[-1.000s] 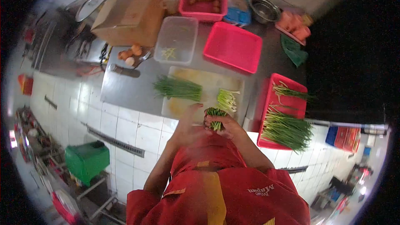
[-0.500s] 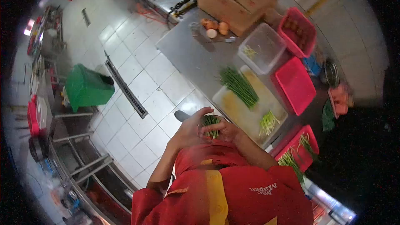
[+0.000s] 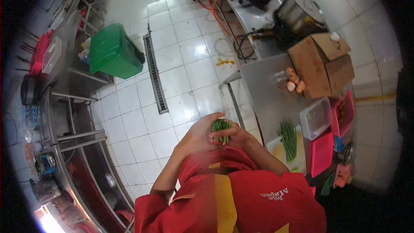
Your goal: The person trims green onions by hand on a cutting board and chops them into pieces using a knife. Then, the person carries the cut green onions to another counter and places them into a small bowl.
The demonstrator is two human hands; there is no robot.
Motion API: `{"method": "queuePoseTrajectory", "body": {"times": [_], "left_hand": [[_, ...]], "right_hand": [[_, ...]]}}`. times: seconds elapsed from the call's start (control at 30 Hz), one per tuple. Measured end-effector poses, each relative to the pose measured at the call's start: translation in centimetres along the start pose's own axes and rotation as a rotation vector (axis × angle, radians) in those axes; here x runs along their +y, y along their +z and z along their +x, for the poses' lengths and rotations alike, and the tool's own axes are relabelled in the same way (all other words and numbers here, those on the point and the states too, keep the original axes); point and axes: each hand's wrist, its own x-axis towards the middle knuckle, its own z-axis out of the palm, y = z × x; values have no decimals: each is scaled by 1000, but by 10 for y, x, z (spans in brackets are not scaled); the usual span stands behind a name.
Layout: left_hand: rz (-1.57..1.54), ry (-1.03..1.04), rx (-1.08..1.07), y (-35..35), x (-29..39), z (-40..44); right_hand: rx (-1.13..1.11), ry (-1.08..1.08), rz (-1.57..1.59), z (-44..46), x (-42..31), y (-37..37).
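Observation:
Close to my body, both hands are around a bundle of green stalks (image 3: 221,130). My left hand (image 3: 200,133) presses against the bundle's left side, its fingers curving over the top. From the other side my right hand (image 3: 236,134) wraps its fingers round the stalks. To the right, a loose pile of long green stalks (image 3: 288,141) lies on the white cutting board (image 3: 276,146) on the metal table.
Eggshells (image 3: 295,82), a cardboard box (image 3: 321,67), a clear container (image 3: 316,118) and pink trays (image 3: 322,155) stand on the right table. A green bin (image 3: 113,51) is at the upper left, near metal shelving (image 3: 77,136). Tiled floor (image 3: 185,73) lies ahead.
The view has swung left, so the table and board now appear at the right. My left hand, apart from the bundle at first, has closed in on it beside my right hand.

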Motion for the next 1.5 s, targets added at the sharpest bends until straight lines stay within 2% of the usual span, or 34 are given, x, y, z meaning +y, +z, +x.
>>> {"method": "queuePoseTrajectory", "body": {"times": [0.1, 0.2, 0.27, 0.3, 0.37, 0.43, 0.47, 0.57, 0.6, 0.67, 0.7, 0.73, 0.8, 0.83, 0.87, 0.93, 0.97, 1.13, 1.27, 1.4, 1.5], "left_hand": [[-37, 19, 93, -32, -7, 8], [23, 152, 226, -61, -34, 18], [282, 211, 263, -87, -39, 34], [224, 145, 230, -103, -35, 45], [130, 178, 391, -119, -46, 67], [147, 48, 256, -143, -80, 79], [142, 53, 313, -160, -84, 95], [134, 54, 334, -225, -67, 142], [157, 64, 359, -242, -86, 160], [170, -7, 222, -267, -139, 187], [22, -104, 137, -292, -141, 203], [41, -100, 160, -316, -143, 215], [597, 240, 254, -356, -137, 227], [292, 5, 277, -380, -112, 237], [299, -6, 291, -398, -111, 245], [30, -194, 372, -433, -119, 264], [336, 21, 365, -452, -122, 274], [317, -39, 424, -558, -153, 337], [112, -86, 378, -640, -193, 384], [412, 12, 94, -722, -257, 465], [333, 119, 126, -781, -263, 515]], "right_hand": [[77, 73, -24, 45, -1, -5], [76, 156, -108, 88, -20, 5], [84, 142, -102, 118, -37, 15], [115, 126, -70, 132, -44, 16], [119, 225, -156, 168, -49, -20], [-86, 161, -484, 209, -56, -62], [-164, 128, -596, 231, -66, -65], [8, 155, -327, 293, -98, -75], [-34, 142, -335, 320, -108, -86], [-92, 132, -352, 368, -147, -85], [-109, 150, -346, 389, -167, -78], [-133, 175, -353, 415, -192, -65], [-176, 238, -366, 461, -229, -41], [-195, 266, -373, 484, -243, -31], [-217, 295, -375, 507, -256, -23], [-246, 331, -394, 550, -278, -14], [-251, 339, -407, 573, -288, -11], [-225, 339, -432, 689, -338, -6], [-161, 299, -423, 771, -389, 8], [-106, 229, -445, 847, -443, 23], [-78, 186, -439, 903, -486, 33]]}}
